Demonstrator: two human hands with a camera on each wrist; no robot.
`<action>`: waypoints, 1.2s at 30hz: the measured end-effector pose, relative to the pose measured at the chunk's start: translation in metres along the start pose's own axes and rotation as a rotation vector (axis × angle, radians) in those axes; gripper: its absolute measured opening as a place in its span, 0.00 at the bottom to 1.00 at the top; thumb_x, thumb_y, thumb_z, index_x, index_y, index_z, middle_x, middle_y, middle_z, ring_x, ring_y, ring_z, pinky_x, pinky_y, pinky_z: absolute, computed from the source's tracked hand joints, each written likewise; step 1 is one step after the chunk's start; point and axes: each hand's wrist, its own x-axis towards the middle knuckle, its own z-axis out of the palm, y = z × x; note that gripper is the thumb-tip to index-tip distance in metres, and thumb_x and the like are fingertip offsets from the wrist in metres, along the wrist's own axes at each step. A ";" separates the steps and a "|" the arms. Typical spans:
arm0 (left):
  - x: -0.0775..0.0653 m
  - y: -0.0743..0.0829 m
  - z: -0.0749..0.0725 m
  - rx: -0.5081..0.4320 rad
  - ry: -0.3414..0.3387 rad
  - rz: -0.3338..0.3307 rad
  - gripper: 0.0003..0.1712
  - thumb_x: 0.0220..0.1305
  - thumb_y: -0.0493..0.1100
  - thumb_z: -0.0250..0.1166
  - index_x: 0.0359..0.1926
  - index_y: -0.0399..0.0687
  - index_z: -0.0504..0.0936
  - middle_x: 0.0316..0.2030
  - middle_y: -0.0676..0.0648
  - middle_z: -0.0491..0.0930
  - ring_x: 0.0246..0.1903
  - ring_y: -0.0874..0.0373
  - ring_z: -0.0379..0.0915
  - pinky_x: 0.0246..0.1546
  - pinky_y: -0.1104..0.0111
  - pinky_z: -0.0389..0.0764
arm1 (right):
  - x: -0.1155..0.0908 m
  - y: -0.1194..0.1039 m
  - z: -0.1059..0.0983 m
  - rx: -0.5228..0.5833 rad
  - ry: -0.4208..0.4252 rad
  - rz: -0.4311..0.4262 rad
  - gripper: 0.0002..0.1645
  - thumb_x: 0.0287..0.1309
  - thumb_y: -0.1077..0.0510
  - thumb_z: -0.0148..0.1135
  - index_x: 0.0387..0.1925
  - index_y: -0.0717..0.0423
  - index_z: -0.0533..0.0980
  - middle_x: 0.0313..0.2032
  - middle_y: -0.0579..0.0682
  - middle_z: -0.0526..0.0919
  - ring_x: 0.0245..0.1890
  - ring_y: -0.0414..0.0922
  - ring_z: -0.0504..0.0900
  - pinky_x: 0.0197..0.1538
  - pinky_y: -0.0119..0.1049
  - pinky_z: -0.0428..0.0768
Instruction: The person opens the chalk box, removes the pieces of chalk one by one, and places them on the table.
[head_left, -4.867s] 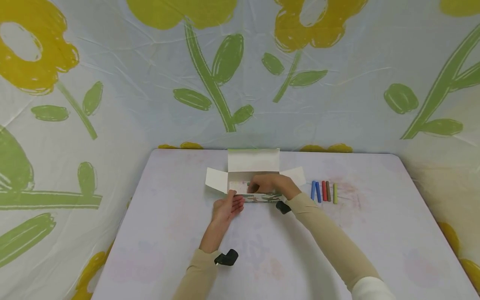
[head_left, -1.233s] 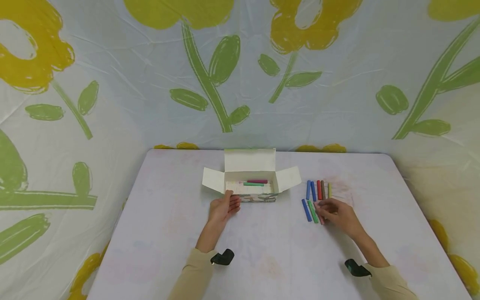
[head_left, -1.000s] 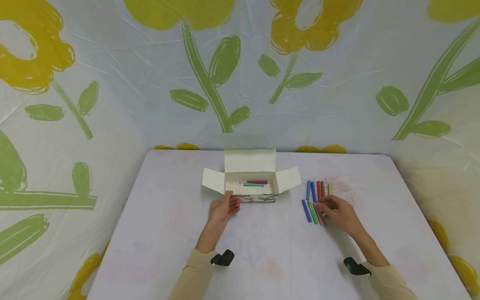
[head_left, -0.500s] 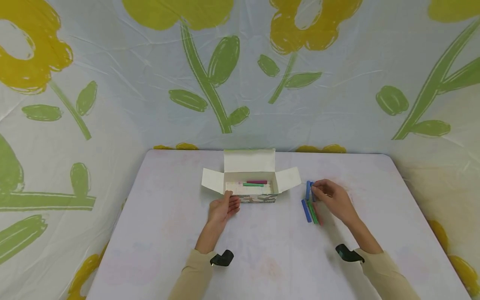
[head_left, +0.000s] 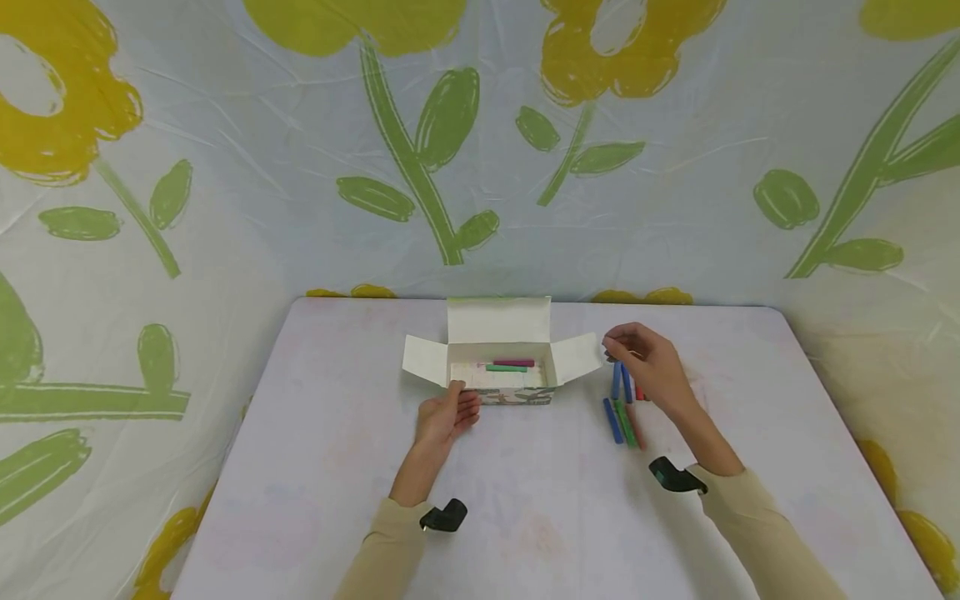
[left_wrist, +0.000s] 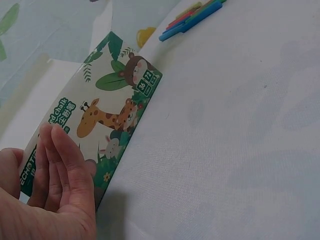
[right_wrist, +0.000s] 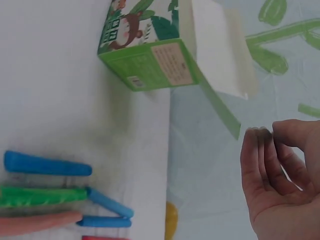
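An open-topped chalk box (head_left: 517, 398) with animal pictures stands on the table. My left hand (head_left: 441, 423) pinches its near wall, thumb over the rim and fingers along the printed front (left_wrist: 102, 117). Inside lie a purple chalk (head_left: 517, 362) and a green chalk (head_left: 506, 368). My right hand (head_left: 651, 367) is raised beside the right flap (head_left: 576, 358); in the right wrist view its bent fingers (right_wrist: 250, 165) hold nothing. Under it are a front row of blue chalk (head_left: 612, 421), green chalk (head_left: 625, 423) and pink chalk (head_left: 636, 427), and a back row, partly hidden by the hand.
The back row shows two blue chalks (head_left: 616, 382) and a red chalk (head_left: 640, 393). The box's lid (head_left: 498, 320) stands up behind it, its left flap (head_left: 425, 360) spread outward. A flower-printed cloth (head_left: 300, 167) hangs behind the table (head_left: 540, 500).
Several seconds ago my right hand was in the box; since then blue, green and pink chalks were laid in front. It let go of the pink one, then moved up and left toward the box.
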 end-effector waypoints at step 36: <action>-0.005 -0.002 0.000 0.028 -0.002 0.011 0.20 0.74 0.46 0.59 0.40 0.29 0.85 0.29 0.45 0.86 0.28 0.62 0.83 0.35 0.72 0.86 | 0.043 -0.015 0.112 -0.050 -0.302 -0.177 0.10 0.67 0.65 0.66 0.47 0.67 0.80 0.40 0.58 0.87 0.42 0.53 0.86 0.48 0.49 0.87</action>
